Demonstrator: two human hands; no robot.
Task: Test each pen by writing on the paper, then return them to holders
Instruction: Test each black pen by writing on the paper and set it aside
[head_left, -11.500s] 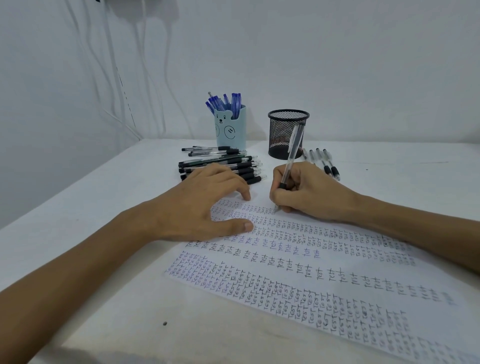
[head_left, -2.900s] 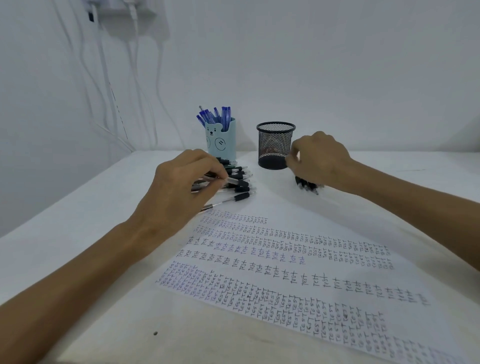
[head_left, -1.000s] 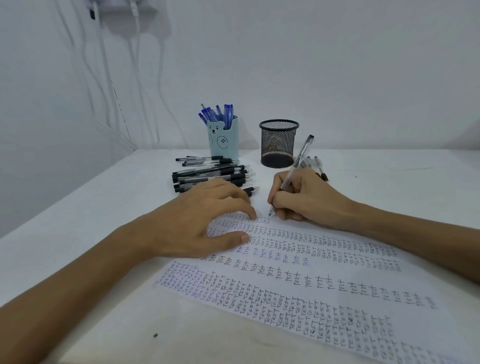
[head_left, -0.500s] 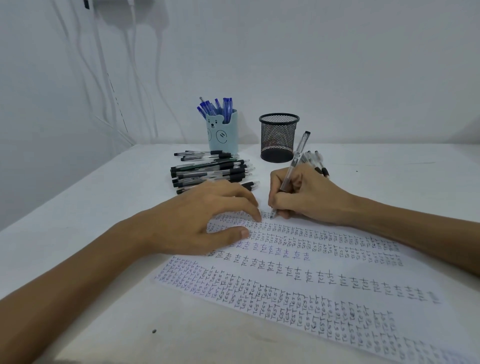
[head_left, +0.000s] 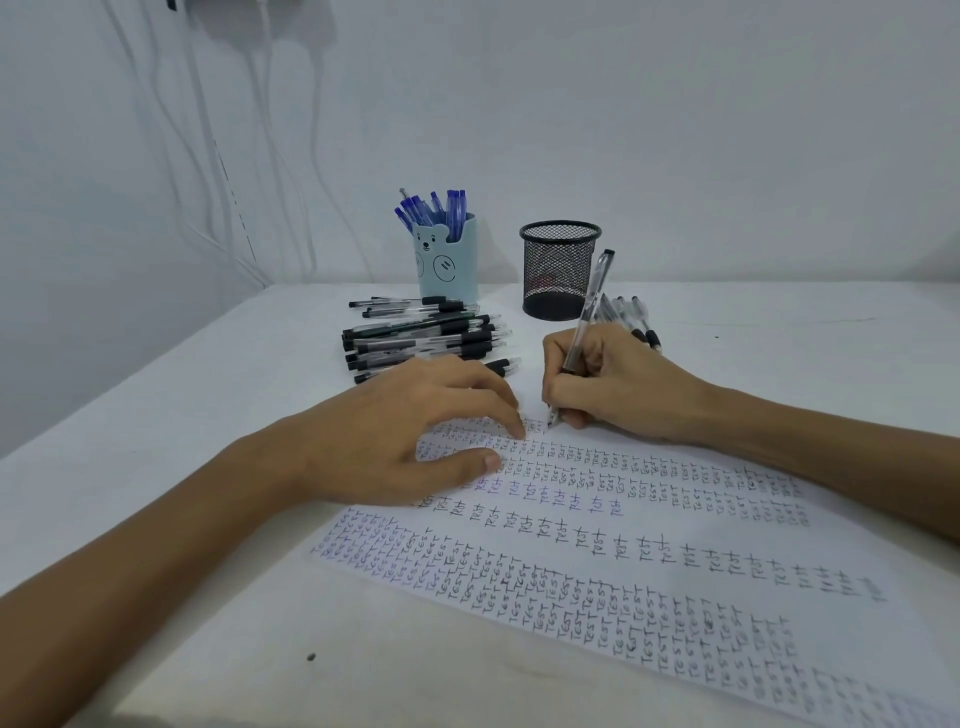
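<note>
hands: your right hand (head_left: 613, 384) grips a clear pen (head_left: 589, 306), tip on the paper (head_left: 649, 587) near its far edge; left hand (head_left: 410, 431) rests relaxed, fingertips on the paper
spare pens (head_left: 426, 338): heaped just past the paper

gripping a clear-barrelled plastic pen (head_left: 589, 306) in the right hand (head_left: 618, 387), tip on the white handwriting-covered paper sheet (head_left: 691, 558). pressing the sheet with the left hand (head_left: 405, 441), beside the right. beyond the left: heap of black-and-clear pens (head_left: 421, 338), pale blue bear-faced holder (head_left: 447, 265). beyond the right: black wire-mesh cup (head_left: 558, 270).
</note>
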